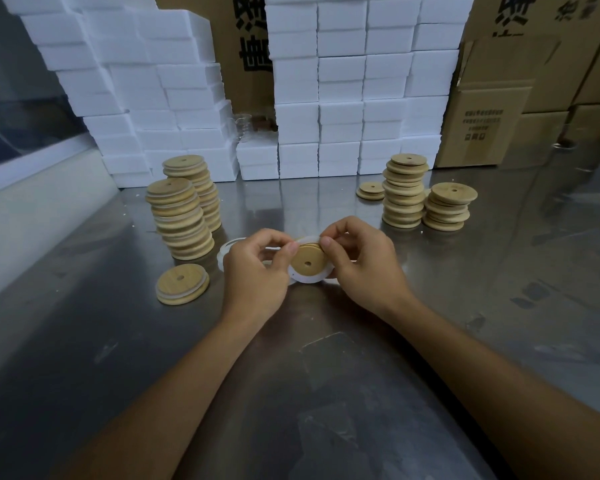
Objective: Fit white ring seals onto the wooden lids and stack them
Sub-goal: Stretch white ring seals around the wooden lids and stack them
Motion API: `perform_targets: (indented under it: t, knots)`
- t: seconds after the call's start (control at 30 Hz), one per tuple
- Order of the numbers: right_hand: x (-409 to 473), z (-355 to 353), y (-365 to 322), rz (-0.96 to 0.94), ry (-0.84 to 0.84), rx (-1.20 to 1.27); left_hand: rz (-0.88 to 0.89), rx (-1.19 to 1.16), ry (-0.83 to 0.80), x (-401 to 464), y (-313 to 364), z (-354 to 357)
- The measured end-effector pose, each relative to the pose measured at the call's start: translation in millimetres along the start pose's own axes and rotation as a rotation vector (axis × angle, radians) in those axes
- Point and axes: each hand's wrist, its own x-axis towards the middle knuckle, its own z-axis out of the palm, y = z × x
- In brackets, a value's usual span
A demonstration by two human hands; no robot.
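Note:
Between my hands I hold a round wooden lid (308,263) with a small centre hole, tilted toward me, with a white ring seal (305,279) around its edge. My left hand (257,268) pinches the ring at the lid's upper left, and my right hand (359,259) pinches it at the upper right. More white ring seals (227,249) lie on the table behind my left hand, partly hidden. One lid with a seal (182,284) lies flat at the left. Tall lid stacks stand at the left (181,220) and at the right (404,192).
The steel table (309,375) stretches toward me. White foam boxes (340,98) are piled along the back, with cardboard cartons (492,109) at the right. A shorter lid stack (449,206) and a small pile of lids (371,190) sit at the right.

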Motion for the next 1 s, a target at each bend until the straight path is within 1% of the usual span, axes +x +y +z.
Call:
perform_targets:
  t: [0.13, 0.47, 0.63, 0.77, 0.83, 0.9, 1.0]
  knots:
    - [0.6, -1.1, -1.0, 0.003, -0.003, -0.044, -0.007, 0.002, -0.003, 2.4, -0.9, -3.8]
    - [1.0, -1.7, -4.2, 0.09, -0.024, -0.01, -0.076, -0.04, -0.064, 5.1, -2.3, -10.1]
    - [2.4, -3.5, -3.3, 0.192, -0.044, 0.067, -0.204, -0.122, -0.108, 9.3, -8.2, -15.9]
    - [1.7, -3.6, -2.8, 0.191, -0.058, 0.095, -0.243, -0.155, -0.141, 10.3, -10.3, -18.2]
    - [1.4, -2.7, -2.5, 0.169, -0.051, 0.09, -0.232, -0.177, -0.149, 10.6, -9.7, -19.0]
    - [0.8, -1.3, -2.4, 0.136, -0.034, 0.055, -0.179, -0.174, -0.172, 11.8, -8.3, -20.1]
    - [-0.2, 0.3, -2.8, 0.079, -0.013, -0.016, -0.069, -0.062, -0.199, 12.1, -7.5, -21.6]
